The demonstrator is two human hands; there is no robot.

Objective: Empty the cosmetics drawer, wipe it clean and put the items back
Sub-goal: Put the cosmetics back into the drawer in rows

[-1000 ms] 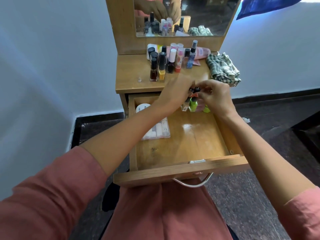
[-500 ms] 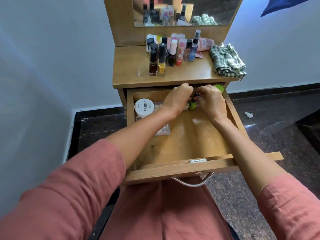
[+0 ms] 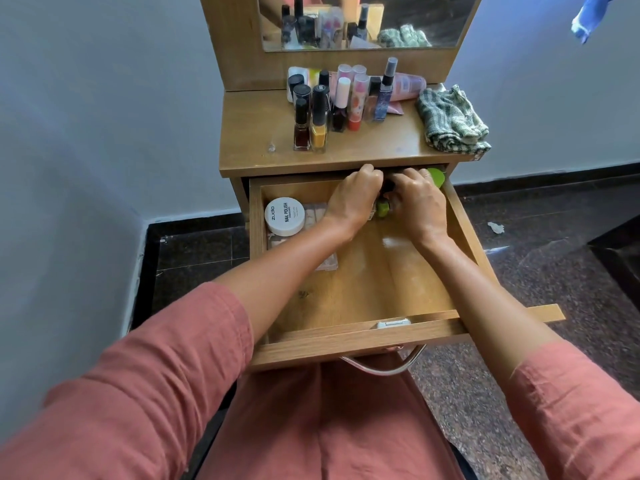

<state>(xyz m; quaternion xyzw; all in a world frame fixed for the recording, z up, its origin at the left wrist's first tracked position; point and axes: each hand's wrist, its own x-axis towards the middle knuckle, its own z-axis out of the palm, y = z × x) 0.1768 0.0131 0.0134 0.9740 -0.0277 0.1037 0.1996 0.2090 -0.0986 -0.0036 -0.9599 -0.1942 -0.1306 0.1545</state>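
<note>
The wooden drawer [image 3: 360,341] is pulled out over my lap. My left hand [image 3: 353,199] and my right hand [image 3: 419,202] are side by side at its back, both closed around small nail polish bottles [image 3: 382,207], one of them green. A green lid [image 3: 437,177] shows behind my right hand. A white round jar [image 3: 284,216] marked nail polish sits at the drawer's back left on a clear flat case [image 3: 313,237]. Several cosmetic bottles [image 3: 341,102] stand on the dresser top.
A folded green checked cloth [image 3: 450,121] lies on the right of the dresser top [image 3: 252,133]. A mirror [image 3: 363,22] stands behind the bottles. A metal handle [image 3: 381,367] hangs from the drawer front. Dark stone floor [image 3: 536,271] surrounds the dresser.
Both hands have gone down from the dresser edge into the back of the drawer with the small bottles. The view has tilted, showing more of the drawer.
</note>
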